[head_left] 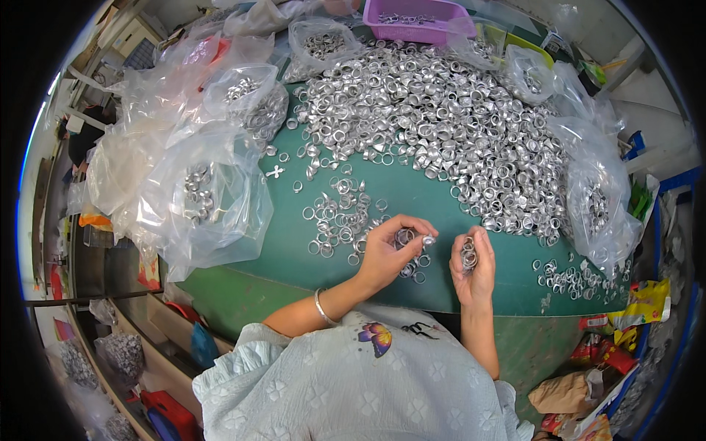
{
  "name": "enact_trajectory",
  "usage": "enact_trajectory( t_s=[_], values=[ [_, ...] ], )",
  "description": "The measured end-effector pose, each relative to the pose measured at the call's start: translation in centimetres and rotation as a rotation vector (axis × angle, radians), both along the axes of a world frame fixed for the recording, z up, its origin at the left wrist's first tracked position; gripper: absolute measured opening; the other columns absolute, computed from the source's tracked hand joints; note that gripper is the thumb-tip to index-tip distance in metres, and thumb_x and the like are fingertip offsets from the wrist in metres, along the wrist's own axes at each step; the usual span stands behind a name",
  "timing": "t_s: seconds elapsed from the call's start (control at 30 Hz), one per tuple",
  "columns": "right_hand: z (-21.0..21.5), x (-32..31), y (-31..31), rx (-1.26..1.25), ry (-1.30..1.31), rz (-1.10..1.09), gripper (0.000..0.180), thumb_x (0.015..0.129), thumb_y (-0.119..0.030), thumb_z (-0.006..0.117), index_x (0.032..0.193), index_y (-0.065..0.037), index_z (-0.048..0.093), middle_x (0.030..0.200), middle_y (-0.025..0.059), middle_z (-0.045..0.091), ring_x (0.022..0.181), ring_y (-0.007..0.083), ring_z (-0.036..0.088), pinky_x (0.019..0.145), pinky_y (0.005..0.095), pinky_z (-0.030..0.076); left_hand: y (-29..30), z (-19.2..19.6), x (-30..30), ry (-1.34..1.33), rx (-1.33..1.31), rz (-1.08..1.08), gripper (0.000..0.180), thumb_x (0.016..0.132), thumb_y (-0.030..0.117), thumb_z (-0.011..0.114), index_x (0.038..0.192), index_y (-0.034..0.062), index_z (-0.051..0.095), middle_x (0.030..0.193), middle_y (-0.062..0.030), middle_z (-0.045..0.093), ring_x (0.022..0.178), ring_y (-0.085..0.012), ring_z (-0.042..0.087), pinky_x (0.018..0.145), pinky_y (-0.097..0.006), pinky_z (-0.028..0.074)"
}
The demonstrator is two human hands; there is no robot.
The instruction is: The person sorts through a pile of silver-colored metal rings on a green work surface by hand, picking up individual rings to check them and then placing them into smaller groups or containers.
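Two hands work in my head view: the left hand (384, 255) has its fingers pinching a silver ring (429, 240); the right hand (479, 270) curls its fingers around several rings (468, 255). Twelve o'clock from them, a ring pile (441, 110) covers the green bench (415, 192).

A pale blue, flower-embossed top (331, 404) with a ruffled left sleeve (226, 367) is worn, printed with an orange-and-purple butterfly (376, 339); the left forearm (296, 320) is ringed by a silver bangle (320, 307).
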State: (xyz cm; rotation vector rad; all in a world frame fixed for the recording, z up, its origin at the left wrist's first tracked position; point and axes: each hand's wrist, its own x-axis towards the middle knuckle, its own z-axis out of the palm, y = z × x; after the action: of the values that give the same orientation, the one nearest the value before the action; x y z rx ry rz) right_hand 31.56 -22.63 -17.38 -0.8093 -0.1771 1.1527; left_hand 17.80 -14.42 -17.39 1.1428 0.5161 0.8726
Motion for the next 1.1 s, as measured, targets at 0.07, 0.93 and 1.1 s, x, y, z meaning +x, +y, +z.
enact_trajectory(
  t_s=[0.07, 0.93, 1.1],
  values=[
    [0.0, 0.3, 0.0, 0.001, 0.005, 0.008, 0.019, 0.093, -0.020, 0.041, 0.090, -0.003, 0.048, 0.070, 0.0098, 0.053, 0.040, 0.0095, 0.041, 0.032, 0.0194, 0.028, 0.1, 0.1, 0.5, 0.013, 0.010, -0.001, 0.008, 0.080, -0.002, 0.057, 0.087, -0.0003, 0.055, 0.091, -0.0135, 0.060, 0.066, -0.0065, 0.051, 0.057, -0.019, 0.043],
    [-3.2, 4.2, -1.2, -0.169, -0.140, 0.033, 0.022, 0.091, -0.021, 0.045, 0.088, -0.001, 0.053, 0.065, 0.0026, 0.049, 0.042, 0.0068, 0.040, 0.034, 0.0187, 0.025, 17.4, 8.6, 28.7, 0.182, 0.442, -0.030, 0.016, 0.076, 0.008, 0.054, 0.088, -0.0033, 0.054, 0.067, -0.0065, 0.060, 0.055, -0.0106, 0.054, 0.052, -0.023, 0.043],
    [-3.5, 4.5, -1.0, -0.132, -0.100, 0.050, 0.021, 0.091, -0.020, 0.046, 0.086, -0.001, 0.054, 0.063, 0.0029, 0.049, 0.042, 0.0075, 0.041, 0.034, 0.0189, 0.026, 19.8, 4.7, 31.9, 0.267, 0.438, 0.132, 0.021, 0.078, 0.006, 0.054, 0.097, -0.0039, 0.054, 0.072, -0.0085, 0.060, 0.049, -0.0088, 0.049, 0.042, -0.020, 0.036]
  ],
)
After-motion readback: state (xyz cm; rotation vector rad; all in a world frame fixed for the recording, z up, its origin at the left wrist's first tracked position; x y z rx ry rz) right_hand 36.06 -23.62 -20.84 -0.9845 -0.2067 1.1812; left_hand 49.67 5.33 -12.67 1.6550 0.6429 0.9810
